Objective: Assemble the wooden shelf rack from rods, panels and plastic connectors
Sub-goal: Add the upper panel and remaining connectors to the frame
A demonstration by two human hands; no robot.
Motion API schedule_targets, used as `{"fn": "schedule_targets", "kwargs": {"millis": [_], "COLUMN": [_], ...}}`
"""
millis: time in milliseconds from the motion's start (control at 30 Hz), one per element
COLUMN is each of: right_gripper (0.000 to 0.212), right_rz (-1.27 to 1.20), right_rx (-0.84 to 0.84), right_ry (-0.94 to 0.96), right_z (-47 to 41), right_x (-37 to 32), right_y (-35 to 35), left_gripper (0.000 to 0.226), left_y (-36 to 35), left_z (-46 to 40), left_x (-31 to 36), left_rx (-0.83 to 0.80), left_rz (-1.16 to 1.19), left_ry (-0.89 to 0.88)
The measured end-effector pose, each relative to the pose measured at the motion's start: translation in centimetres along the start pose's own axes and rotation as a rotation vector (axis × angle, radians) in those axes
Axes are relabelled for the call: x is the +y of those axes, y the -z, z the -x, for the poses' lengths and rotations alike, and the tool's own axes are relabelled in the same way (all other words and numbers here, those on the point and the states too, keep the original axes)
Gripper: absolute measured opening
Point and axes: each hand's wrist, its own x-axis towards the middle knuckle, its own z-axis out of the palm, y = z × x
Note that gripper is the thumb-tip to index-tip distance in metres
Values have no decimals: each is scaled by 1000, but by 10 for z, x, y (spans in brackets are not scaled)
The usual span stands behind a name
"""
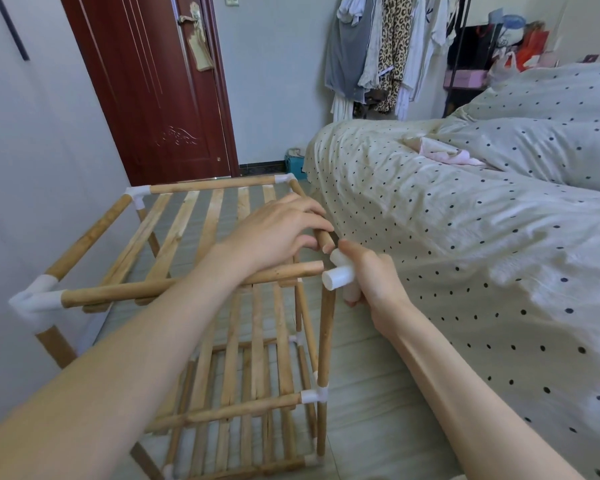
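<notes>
Your right hand (368, 275) is gripping a white plastic connector (338, 273) at the near right corner of the rack (187, 271), just beside the free ends of the front rod (187, 287) and side rod (321, 233). Your left hand (274, 230) is curling its fingers around that side rod's end.
</notes>
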Motion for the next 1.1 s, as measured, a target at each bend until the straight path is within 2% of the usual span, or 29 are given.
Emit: {"fn": "schedule_targets", "kwargs": {"millis": [100, 233, 400, 567, 667, 767, 867, 967, 1100], "right_gripper": [44, 50, 38, 25, 19, 26, 30, 43, 46], "right_rz": [66, 96, 154, 123, 42, -25, -52, -56, -71], "right_rx": [18, 72, 113, 181, 177, 141, 84, 25, -102], "right_ry": [81, 94, 8, -61, -115, -137, -163, -150, -73], "right_z": [-1, -3, -11, -15, -16, -16, -16, -16, -16], "right_x": [-1, -4, -9, -14, -17, -15, -16, -18, -11], "right_y": [-5, -10, -21, -32, -35, -32, -29, -29, -24], "left_gripper": [28, 30, 31, 27, 17, 22, 26, 27, 33], "left_y": [-4, -9, -17, -26, -24, -18, -13, -6, 14], "left_z": [2, 7, 4, 3, 6, 9, 9, 10, 15], "left_x": [1, 1, 1, -5, -6, -3, 0, 3, 4], "left_rx": [57, 113, 169, 212, 42, -133, -174, -187, -295], "left_rz": [22, 40, 85, 285, 547, 646, 706, 759, 655], "left_ry": [-38, -23, 2, 240, 406, 363, 357, 358, 350]}}
